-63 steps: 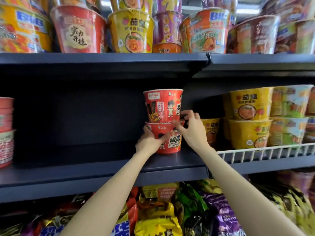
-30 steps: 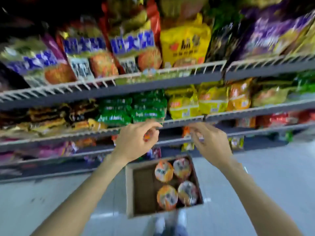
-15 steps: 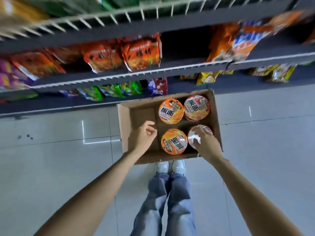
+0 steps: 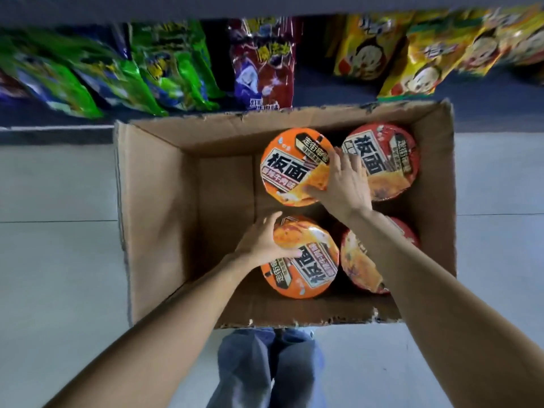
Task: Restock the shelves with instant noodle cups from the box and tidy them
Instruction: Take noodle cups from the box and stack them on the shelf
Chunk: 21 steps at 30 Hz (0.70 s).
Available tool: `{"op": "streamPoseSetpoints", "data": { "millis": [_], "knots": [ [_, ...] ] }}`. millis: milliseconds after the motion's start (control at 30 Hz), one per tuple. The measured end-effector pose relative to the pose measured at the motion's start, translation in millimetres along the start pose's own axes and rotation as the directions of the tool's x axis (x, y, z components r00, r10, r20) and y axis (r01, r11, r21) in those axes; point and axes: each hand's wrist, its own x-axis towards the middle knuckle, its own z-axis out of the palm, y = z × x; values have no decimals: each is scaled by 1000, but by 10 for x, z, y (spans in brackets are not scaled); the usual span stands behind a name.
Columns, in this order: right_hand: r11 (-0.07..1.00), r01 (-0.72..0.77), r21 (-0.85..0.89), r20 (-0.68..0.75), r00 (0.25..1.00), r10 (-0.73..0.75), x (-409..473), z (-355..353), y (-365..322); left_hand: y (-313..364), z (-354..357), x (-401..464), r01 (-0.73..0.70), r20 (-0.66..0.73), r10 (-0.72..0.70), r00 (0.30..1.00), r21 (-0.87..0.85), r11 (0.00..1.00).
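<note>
An open cardboard box (image 4: 153, 216) stands on the floor below me with four noodle cups on its right side. My left hand (image 4: 259, 242) clasps the left edge of the near-left orange cup (image 4: 312, 260), thumb on its lid. My right hand (image 4: 344, 187) grips the right edge of the far-left orange cup (image 4: 288, 169), its fingers reaching down between that cup and the far-right red cup (image 4: 388, 163). My right forearm covers part of the near-right red cup (image 4: 357, 260). The box's left side holds nothing.
Just beyond the box runs the bottom shelf with green snack bags (image 4: 164, 66), a red and purple bag (image 4: 265, 66) and yellow bags (image 4: 412, 51). Grey floor tiles (image 4: 59, 260) surround the box. My legs in jeans (image 4: 265, 369) stand at its near edge.
I have leaned closer to the box. My left hand went from the box's bare left side onto the near-left cup. My right hand shifted from the near-right cup to the far-left cup.
</note>
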Motion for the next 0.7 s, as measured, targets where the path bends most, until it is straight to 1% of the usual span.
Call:
{"op": "streamPoseSetpoints", "data": {
  "millis": [100, 167, 233, 300, 367, 433, 500, 567, 633, 700],
  "knots": [
    [991, -72, -110, -2, 997, 72, 266, 97, -103, -28, 108, 70, -45, 40, 45, 998, 16, 999],
    [985, -138, -108, -46, 990, 133, 376, 76, -174, -57, 98, 65, -28, 46, 26, 999, 44, 999],
    [989, -150, 5, -92, 984, 150, 399, 36, -218, -116, 35, 23, -22, 6, 22, 1000, 57, 998],
    [988, -35, 147, -103, 993, 51, 320, 47, -257, -190, -67, -71, -20, -57, 22, 998, 38, 999],
    [949, 82, 304, -61, 996, -66, 188, 100, -301, -286, -178, -186, 10, -109, -8, 994, 16, 1000],
    [904, 97, 416, -33, 995, -91, 89, 139, -330, -389, -272, -299, 68, -131, -64, 989, 24, 997],
    [879, 49, 475, -47, 998, -31, 25, 110, -347, -451, -352, -433, 141, -146, -131, 981, 65, 988],
    [859, -7, 512, -82, 995, 57, -63, -15, -339, -457, -448, -592, 206, -179, -191, 965, 69, 976],
    [842, -46, 537, -117, 985, 128, -234, -239, -296, -428, -559, -776, 244, -213, -235, 948, 16, 970],
    [792, -76, 606, -132, 972, 194, -514, -539, -236, -373, -674, -973, 250, -244, -255, 936, -52, 967]
  ]
}}
